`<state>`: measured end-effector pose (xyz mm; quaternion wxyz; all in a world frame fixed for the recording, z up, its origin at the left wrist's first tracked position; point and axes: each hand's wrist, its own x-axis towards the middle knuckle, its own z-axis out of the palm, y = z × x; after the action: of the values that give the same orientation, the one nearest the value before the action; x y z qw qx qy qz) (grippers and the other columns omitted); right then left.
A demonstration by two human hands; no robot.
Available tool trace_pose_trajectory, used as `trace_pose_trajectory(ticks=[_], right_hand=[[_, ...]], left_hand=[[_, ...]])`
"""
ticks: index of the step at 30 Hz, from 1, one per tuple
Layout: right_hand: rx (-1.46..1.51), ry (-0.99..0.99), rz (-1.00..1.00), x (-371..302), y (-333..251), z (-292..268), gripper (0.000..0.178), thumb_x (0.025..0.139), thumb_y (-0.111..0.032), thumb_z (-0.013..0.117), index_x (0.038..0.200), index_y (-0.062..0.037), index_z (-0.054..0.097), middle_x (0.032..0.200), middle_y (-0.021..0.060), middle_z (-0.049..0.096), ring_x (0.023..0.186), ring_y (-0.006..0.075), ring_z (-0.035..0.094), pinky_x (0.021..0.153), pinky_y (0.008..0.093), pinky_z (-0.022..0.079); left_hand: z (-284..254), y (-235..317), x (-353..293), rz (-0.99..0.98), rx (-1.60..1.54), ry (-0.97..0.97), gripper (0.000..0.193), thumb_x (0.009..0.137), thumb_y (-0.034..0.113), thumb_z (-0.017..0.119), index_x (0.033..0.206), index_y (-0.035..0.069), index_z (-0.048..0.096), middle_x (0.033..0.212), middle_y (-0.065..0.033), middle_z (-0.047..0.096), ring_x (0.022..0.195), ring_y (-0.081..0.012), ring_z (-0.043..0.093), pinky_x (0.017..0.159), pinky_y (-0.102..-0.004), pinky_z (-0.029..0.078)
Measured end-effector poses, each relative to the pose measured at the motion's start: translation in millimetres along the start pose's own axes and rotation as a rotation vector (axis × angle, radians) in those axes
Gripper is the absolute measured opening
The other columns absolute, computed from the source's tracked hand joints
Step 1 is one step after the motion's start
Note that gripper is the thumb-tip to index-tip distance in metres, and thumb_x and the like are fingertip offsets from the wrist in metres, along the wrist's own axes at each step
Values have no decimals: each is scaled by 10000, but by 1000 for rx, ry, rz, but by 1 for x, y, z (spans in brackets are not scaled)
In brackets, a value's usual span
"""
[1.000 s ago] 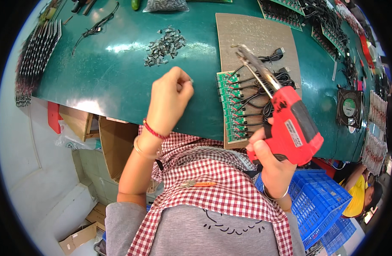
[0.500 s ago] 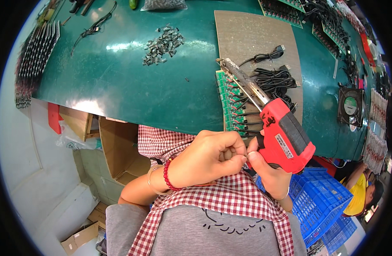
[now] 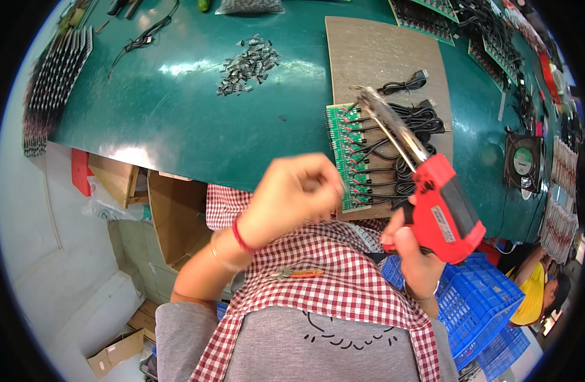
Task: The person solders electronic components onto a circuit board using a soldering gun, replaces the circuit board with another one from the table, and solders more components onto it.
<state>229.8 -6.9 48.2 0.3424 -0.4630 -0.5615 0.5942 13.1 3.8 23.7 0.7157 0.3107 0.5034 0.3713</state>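
Observation:
My right hand grips a red and black soldering gun by its handle. The gun's metal barrel slants up and to the left, its tip over the far end of a green circuit board panel. Black cables run from this panel across a brown board. Just left of the panel's near end is my left hand, smeared by motion. Its fingers are curled with thumb and forefinger pinched together; whatever is between them cannot be made out.
A pile of small black-and-silver components lies on the green table, with one loose piece nearer me. A small fan sits at the right. Blue crates stand below the table; a person in yellow is beyond.
My hands have moved apart. The left has gone up and left toward the panel's edge. The right has shifted right and slightly down with the soldering gun, uncovering more of the panel.

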Motion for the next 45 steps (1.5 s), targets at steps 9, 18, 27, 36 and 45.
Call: trace_pose_trajectory(ticks=[9, 18, 27, 36, 45], right_hand=[[68, 112, 106, -37, 21, -33, 394, 871, -135, 538, 1202, 34, 405, 635, 62, 461, 526, 130, 442, 547, 294, 440], [-35, 54, 197, -61, 43, -43, 395, 862, -181, 555, 1172, 22, 418, 646, 74, 484, 559, 134, 445, 558, 294, 409], [-105, 31, 185, -56, 45, -40, 347, 846, -175, 559, 1110, 20, 448, 678, 85, 525, 576, 131, 474, 522, 257, 388], [-194, 39, 183, -53, 46, -40, 242, 829, -155, 555, 974, 29, 491, 672, 85, 526, 566, 125, 472, 525, 252, 386], [-232, -7, 229, -57, 47, -44, 184, 825, -167, 557, 827, 14, 525, 662, 73, 518, 591, 117, 474, 545, 238, 379]], left_hand=[[-29, -2, 38, -112, 86, -65, 64, 815, 38, 562, 796, -18, 537, 703, -66, 596, 544, -89, 568, 479, -202, 454], [-30, 0, 46, -125, 112, -87, 68, 822, 45, 560, 787, -7, 533, 669, -51, 586, 508, -68, 548, 438, -183, 414], [-32, 0, 47, -137, 113, -105, 70, 829, 51, 554, 792, -1, 525, 673, -62, 600, 512, -75, 562, 437, -184, 423], [-33, 1, 48, -138, 98, -134, 59, 823, 43, 549, 787, 4, 523, 670, -62, 601, 511, -76, 564, 435, -182, 426], [-34, 5, 49, -139, 122, -142, 81, 792, 50, 557, 731, 11, 520, 652, -65, 597, 519, -87, 582, 437, -194, 447]])
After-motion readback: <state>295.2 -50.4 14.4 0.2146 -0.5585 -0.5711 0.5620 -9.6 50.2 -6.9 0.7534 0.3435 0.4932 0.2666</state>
